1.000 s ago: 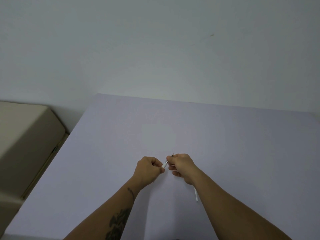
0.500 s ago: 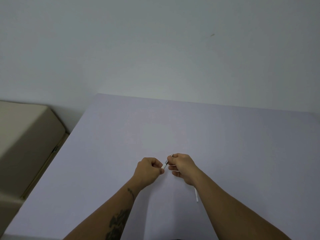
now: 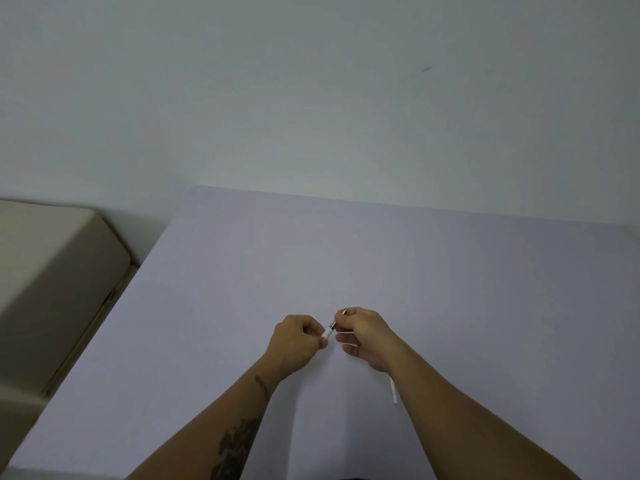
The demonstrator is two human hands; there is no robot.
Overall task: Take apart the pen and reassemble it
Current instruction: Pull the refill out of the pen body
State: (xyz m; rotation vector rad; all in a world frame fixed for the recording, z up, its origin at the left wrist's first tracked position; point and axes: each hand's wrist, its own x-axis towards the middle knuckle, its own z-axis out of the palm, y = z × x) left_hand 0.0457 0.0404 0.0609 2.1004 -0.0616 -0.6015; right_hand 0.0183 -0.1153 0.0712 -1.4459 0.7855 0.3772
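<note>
**Mia:** Pale purple table (image 3: 381, 258), plain grey-white wall (image 3: 311, 98) behind it. What is on the table?

**Ben:** Not much. I count two hands, one pen in the hands, and one thin white stick (image 3: 393, 392) lying on the table.

**Mia:** Where is the pen?

**Ben:** The pen (image 3: 328, 331) is up in the air, just over the middle of the table, between the two hands. It is tilted, low on the left and high on the right.

**Mia:** Who holds which end?

**Ben:** The left hand (image 3: 298, 341) is curled into a fist and pinches the white end with the thumb and first finger. The right hand (image 3: 363, 336) pinches the other end with the fingertips. Its other fingers are bent and a bit loose below.

**Mia:** What does the pen look like?

**Ben:** Only a short bit shows between the hands. It is white, then a dark band. A thin grey tip pokes out above the right hand's fingers. The rest is hidden inside the hands.

**Mia:** And the white stick?

**Ben:** It lies flat on the table, near us, partly hidden under the right arm. It is apart from the pen. I cannot tell what part it is.

**Mia:** Anything else?

**Ben:** One beige padded thing (image 3: 52, 271) sits left of the table. The left arm has dark tattoos (image 3: 235, 445).
</note>
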